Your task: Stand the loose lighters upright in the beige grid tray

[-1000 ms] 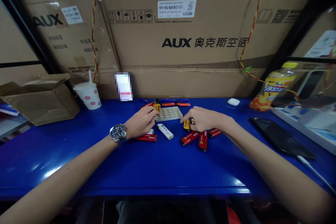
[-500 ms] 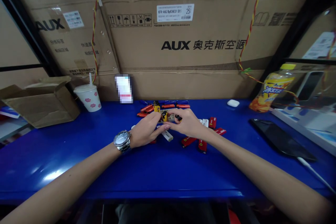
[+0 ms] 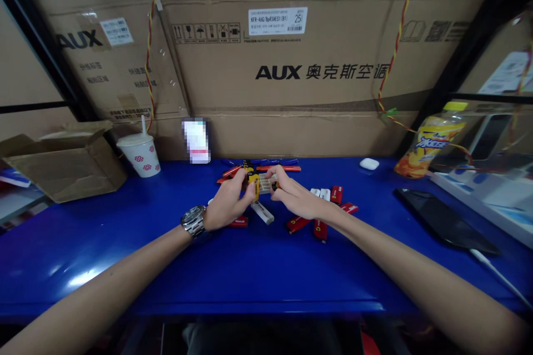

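My left hand (image 3: 228, 199), with a watch on the wrist, pinches a yellow lighter (image 3: 256, 187) upright between thumb and fingers. Facing it, my right hand (image 3: 296, 196) is closed around a small piece whose dark end (image 3: 275, 186) pokes out; the rest is hidden by the fingers. Between the hands, a pale compartment tray (image 3: 265, 183) shows on the blue table. Just below the fingers lies a white lighter (image 3: 262, 213). More yellow-and-black lighters (image 3: 248, 165) stand behind my left fingers.
Red lighters (image 3: 320, 229) and white ones (image 3: 325, 194) lie to the right. Orange lighters (image 3: 278, 168) are at the back. A paper cup (image 3: 140, 155) and open carton (image 3: 66, 166) stand left. A black phone (image 3: 445, 219), earbud case (image 3: 369, 163) and drink bottle (image 3: 431, 141) are right.
My hands have moved apart, so the tray shows between them. The yellow lighter has shifted slightly left with my left hand and shows more of its length.
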`<state>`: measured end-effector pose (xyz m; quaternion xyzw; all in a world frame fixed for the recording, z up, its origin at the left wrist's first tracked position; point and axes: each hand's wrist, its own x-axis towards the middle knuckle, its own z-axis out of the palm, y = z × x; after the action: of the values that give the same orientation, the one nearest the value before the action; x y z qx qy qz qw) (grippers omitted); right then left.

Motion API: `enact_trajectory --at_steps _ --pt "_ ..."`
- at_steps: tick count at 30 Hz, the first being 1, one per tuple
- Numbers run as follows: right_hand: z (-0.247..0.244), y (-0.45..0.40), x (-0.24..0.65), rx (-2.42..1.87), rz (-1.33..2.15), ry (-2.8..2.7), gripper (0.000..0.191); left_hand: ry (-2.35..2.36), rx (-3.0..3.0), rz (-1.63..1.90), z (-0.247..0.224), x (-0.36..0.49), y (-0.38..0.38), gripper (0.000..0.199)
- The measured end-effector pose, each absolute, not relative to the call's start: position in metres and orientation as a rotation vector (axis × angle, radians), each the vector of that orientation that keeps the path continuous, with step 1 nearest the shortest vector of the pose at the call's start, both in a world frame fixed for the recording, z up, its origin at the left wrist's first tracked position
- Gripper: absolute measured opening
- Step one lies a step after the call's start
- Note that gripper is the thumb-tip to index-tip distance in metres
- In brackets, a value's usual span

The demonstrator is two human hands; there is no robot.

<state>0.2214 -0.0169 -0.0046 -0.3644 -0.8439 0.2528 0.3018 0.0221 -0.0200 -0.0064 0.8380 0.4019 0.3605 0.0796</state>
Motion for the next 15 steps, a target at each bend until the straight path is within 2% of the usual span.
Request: enact_trajectory --at_steps 3,7,15 --pt "-0.012 -0.009 0.227 -0.982 0.677 -2.237 0.020 1.168 2.435 1.120 -0.009 0.019 -0.016 0.008" --pt "-0.021 -0.001 0.233 -0.900 0.658 -2.283 0.016 1.058 2.376 1.091 -0.012 0.016 -0.013 0.017" --pt "-0.021 0.000 0.231 -0.831 0.753 -2.076 0.030 1.094 2.339 1.036 -0.013 0.013 -0.011 0.024"
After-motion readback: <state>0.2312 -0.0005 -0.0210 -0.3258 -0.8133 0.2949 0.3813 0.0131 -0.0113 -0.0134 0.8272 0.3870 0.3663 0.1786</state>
